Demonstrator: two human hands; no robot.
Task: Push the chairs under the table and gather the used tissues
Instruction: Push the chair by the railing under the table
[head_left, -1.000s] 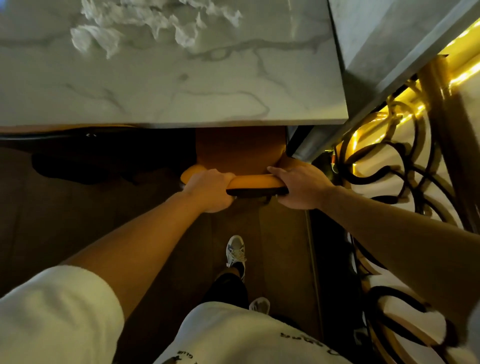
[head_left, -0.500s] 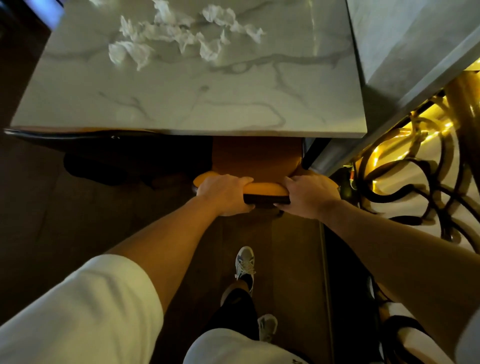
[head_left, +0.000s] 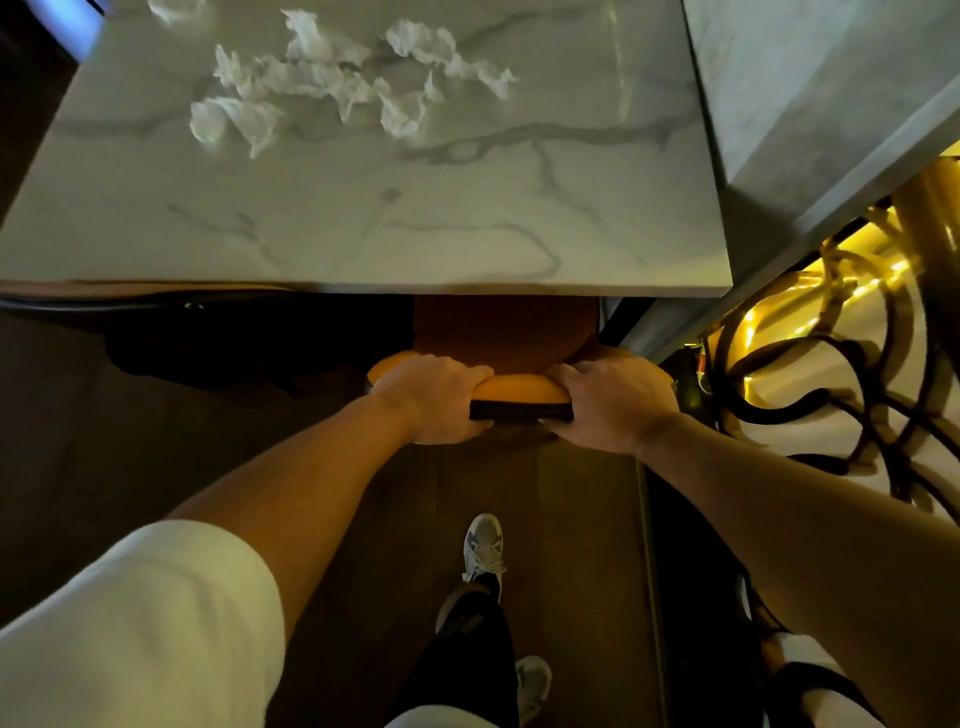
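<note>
So both hands, left hand (head_left: 432, 397) and right hand (head_left: 615, 405), stayed wrapped tight on the orange chair (head_left: 517, 387) backrest as its seat slid further under the marble table (head_left: 363, 228), tissues (head_left: 332, 83) untouched on top.

The table (head_left: 363, 228) stands in front of the person. On its far left part lie the tissues (head_left: 332, 83), close together. The chair (head_left: 514, 387) stands at the near edge of the table, toward the right, with its seat partly under the top. The left hand (head_left: 431, 397) and the right hand (head_left: 613, 402) are on the chair back, side by side. To the right of the chair is a railing (head_left: 810, 374).
</note>
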